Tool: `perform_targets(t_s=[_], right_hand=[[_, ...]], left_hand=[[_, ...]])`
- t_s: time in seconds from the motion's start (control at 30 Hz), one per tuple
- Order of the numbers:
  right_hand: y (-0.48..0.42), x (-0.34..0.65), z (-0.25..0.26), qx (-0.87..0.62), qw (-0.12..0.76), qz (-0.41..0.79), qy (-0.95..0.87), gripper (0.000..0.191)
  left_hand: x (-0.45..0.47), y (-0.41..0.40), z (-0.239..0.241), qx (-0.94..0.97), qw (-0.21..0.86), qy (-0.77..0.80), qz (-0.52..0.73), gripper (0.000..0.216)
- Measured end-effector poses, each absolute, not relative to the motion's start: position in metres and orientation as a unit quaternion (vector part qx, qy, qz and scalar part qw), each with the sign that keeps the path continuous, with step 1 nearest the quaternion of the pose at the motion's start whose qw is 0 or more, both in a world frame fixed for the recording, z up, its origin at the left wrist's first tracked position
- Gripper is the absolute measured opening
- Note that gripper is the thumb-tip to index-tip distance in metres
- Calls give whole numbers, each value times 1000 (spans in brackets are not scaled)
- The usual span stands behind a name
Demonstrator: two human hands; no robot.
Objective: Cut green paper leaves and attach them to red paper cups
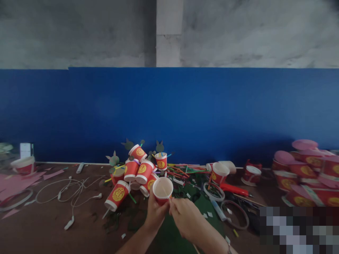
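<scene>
My left hand is wrapped round a red paper cup with a white inside, holding it with its mouth toward me. My right hand is closed in a pinch at the cup's right side, on what looks like a thin stick that I cannot make out clearly. Just behind the cup lies a pile of red paper cups with gold emblems, coloured sticks and small green paper shapes poking out of them.
White earphone cable lies left on the brown table. Loose coloured sticks, an upright cup, a red-handled tool and tape rings sit right. Stacked cups with pink lids stand far right. Pink paper lies far left. A blue wall stands behind.
</scene>
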State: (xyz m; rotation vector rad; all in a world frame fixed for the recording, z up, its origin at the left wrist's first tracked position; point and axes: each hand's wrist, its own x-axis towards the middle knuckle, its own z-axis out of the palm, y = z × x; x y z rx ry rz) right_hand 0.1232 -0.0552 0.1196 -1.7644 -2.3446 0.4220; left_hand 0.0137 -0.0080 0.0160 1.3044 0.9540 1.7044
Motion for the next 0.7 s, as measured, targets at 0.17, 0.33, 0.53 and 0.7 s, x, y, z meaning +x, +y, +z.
perform_targets(t_s=[0.17,0.33,0.53,0.7], right_hand=[[-55,122,118,-595,84,150,-785,38],[-53,118,112,-611,111,157,-768,39],[-43,112,90,-594,242,234,-731,40],[-37,105,85,-581,251,395,-666,45]], left_hand=[[13,-8,19,515,398,377,659,61],[14,-9,26,481,422,389,663,60],[10,-7,28,473,416,406,662,52],[8,-5,26,474,429,394,660,45]])
